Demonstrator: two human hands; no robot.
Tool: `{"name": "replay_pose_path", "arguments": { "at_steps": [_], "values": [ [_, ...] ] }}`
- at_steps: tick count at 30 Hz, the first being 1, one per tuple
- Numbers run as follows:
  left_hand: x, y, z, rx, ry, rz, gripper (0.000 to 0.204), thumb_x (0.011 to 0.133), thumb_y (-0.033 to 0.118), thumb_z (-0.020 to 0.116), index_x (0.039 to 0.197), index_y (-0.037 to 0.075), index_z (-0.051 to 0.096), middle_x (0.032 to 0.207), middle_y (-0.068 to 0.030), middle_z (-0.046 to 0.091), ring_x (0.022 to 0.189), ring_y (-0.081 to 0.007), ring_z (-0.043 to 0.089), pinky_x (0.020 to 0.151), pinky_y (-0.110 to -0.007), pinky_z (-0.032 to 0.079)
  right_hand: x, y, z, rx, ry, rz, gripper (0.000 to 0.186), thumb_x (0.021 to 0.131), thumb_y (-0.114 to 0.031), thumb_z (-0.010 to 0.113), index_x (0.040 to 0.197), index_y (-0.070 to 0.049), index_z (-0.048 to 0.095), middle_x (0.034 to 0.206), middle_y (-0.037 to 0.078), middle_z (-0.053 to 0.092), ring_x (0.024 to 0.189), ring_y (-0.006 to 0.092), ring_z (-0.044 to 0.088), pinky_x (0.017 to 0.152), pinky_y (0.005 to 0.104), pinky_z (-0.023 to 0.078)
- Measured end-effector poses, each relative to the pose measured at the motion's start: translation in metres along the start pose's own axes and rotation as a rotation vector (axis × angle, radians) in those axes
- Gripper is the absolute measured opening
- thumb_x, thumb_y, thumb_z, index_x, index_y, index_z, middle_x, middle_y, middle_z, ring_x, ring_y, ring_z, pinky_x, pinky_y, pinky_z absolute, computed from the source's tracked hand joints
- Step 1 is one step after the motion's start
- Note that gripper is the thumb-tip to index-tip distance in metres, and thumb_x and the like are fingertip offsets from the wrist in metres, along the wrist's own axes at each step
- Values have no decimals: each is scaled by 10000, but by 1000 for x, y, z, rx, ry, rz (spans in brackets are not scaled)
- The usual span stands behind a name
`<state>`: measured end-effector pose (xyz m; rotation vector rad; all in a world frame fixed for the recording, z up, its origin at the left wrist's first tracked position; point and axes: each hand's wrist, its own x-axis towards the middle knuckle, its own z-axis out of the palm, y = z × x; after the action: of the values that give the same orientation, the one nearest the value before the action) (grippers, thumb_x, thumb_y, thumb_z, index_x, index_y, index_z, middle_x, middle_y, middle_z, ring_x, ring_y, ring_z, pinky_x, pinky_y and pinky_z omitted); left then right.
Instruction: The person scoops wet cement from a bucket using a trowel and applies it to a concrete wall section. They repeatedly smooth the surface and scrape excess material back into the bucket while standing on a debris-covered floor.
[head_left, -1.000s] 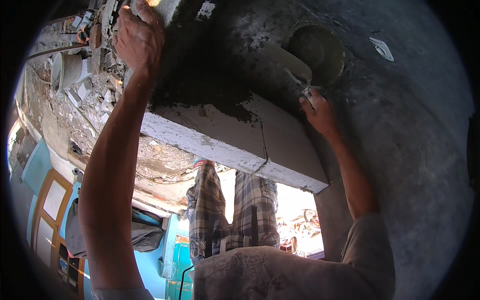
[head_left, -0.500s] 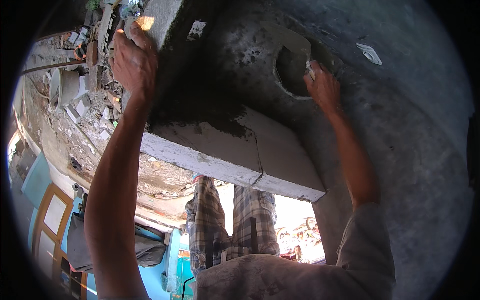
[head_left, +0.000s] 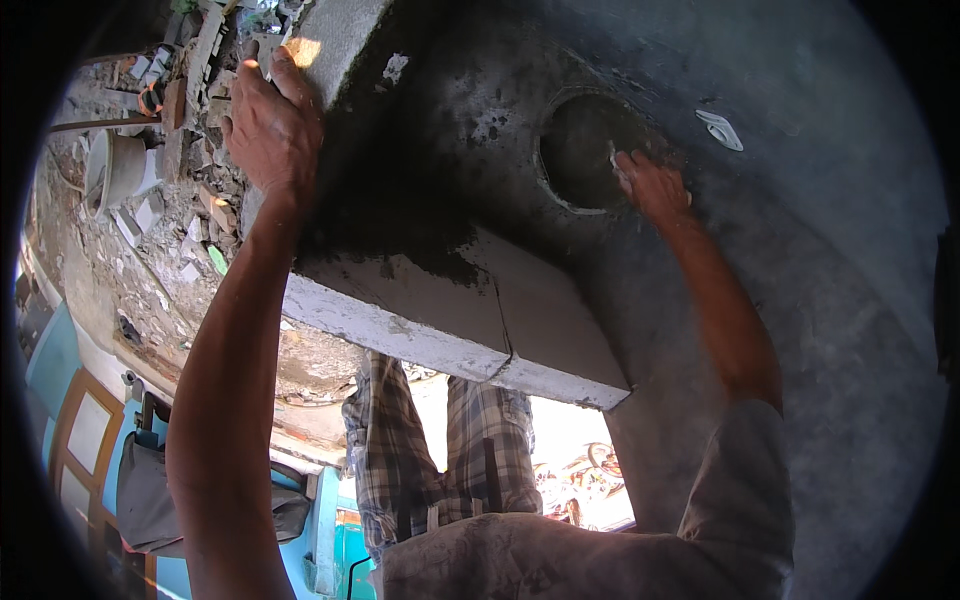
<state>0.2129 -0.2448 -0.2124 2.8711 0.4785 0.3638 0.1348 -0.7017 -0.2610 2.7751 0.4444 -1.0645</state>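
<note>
My right hand (head_left: pixel 655 188) is closed around the handle of a trowel at the right rim of a round, pale-rimmed container (head_left: pixel 543 178). Its inside is dark grey, and the trowel's blade is hard to make out against it. My left hand (head_left: pixel 275 135) lies with fingers stretched out along the edge of a rough concrete ledge (head_left: pixel 340 45), at the upper left. It holds nothing that I can see.
A grey block wall (head_left: pixel 480 300), partly smeared with dark wet mortar, stands in front of my body. A small white plastic piece (head_left: pixel 720 130) lies on the grey surface at right. Rubble and a whitish bucket (head_left: pixel 118 172) sit lower down at left, beyond the ledge.
The trowel's blade, seen flat above the container's far rim before, is now hard to make out. My right hand has moved slightly right and down; my left hand stays on the ledge.
</note>
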Motion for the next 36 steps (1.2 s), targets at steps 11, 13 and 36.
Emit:
{"name": "replay_pose_path", "arguments": {
  "at_steps": [11,13,36],
  "values": [
    [1,15,-11,2,-87,-50,593,1059,473,382,1343,-17,556,1346,-237,604,1262,-414,554,1110,-543,353,-47,-29,61,310,183,259,309,984,-361,591,1171,-116,594,1014,168,714,897,433,691,745,553,537],
    [1,16,-13,-44,-78,-34,609,1062,472,375,1347,-39,547,1373,-236,587,1268,-421,547,1108,-549,356,-62,-48,69,371,208,319,338,990,-373,575,1208,-114,583,995,169,726,902,427,699,758,549,539],
    [5,-20,15,38,86,225,667,1054,500,411,1279,-106,573,1164,-303,678,1059,-441,663,917,-495,520,-137,-110,63,880,184,808,334,1001,-360,559,1196,-98,630,1006,233,717,964,443,684,855,545,525]
  ]
}}
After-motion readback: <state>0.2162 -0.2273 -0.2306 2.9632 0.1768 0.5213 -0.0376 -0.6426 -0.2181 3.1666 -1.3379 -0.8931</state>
